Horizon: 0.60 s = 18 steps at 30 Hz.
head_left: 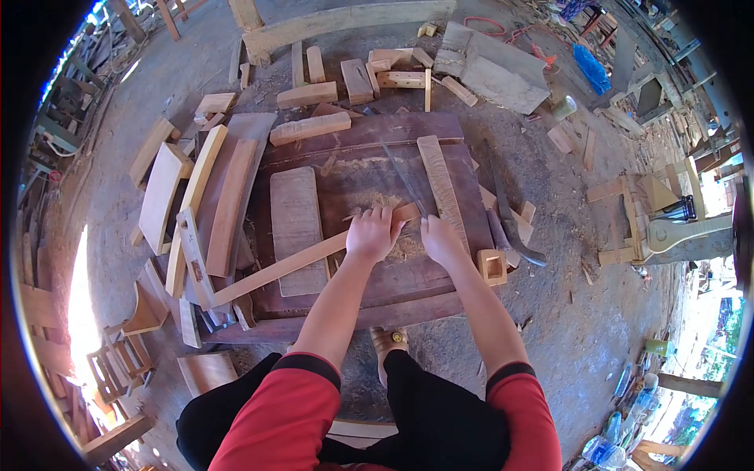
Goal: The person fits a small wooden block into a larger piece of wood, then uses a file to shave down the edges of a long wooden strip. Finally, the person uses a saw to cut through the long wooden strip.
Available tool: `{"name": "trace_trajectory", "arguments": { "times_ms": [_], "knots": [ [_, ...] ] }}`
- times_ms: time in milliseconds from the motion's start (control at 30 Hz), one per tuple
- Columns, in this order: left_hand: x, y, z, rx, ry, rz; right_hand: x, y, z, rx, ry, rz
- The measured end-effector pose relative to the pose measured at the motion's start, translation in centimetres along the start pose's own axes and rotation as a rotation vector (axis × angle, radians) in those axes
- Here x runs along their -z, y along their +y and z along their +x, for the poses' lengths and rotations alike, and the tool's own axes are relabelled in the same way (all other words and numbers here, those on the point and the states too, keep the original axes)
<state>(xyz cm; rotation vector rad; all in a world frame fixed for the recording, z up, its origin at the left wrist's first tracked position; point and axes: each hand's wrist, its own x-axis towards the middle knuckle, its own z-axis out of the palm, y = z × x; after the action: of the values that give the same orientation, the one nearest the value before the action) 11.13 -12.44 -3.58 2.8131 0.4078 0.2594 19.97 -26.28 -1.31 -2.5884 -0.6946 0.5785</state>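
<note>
One dark-red worktop spans the middle; a narrow wooden strip slants across it. By the strip's right end, a thin metal blade points away from the right hand, curled around its base; the left hand clasps the strip.

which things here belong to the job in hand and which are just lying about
In the job:
wooden strip, under the left hand
long thin tool, in the right hand
low table beneath

Apparently just lying about:
blue plastic bundle
plastic bottle
hollowed wooden block
</note>
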Motion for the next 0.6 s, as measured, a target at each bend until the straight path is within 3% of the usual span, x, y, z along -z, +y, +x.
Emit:
{"name": "trace_trajectory", "arguments": {
  "times_ms": [167, 233, 333, 433, 600],
  "knots": [
    [-0.2, 0.0, -0.2, -0.013, 0.059, 0.009, -0.5, 2.3, -4.5, -0.013, 0.019, 0.018],
    [0.4, 0.1, -0.1, 0.005, -0.042, 0.004, -1.2, 4.2, -8.5, -0.043, 0.029, 0.007],
    [0.3, 0.0, -0.2, 0.005, -0.036, -0.021, -1.5, 6.0, -13.0, -0.135, -0.037, -0.027],
    [0.4, 0.0, -0.2, 0.012, -0.041, -0.032, -0.5, 5.1, -12.1, -0.147, -0.038, -0.031],
    [-0.1, -0.1, -0.2, -0.021, 0.046, 0.016, 0.9, 0.8, -3.3, -0.022, -0.043, 0.009]
  ]
}}
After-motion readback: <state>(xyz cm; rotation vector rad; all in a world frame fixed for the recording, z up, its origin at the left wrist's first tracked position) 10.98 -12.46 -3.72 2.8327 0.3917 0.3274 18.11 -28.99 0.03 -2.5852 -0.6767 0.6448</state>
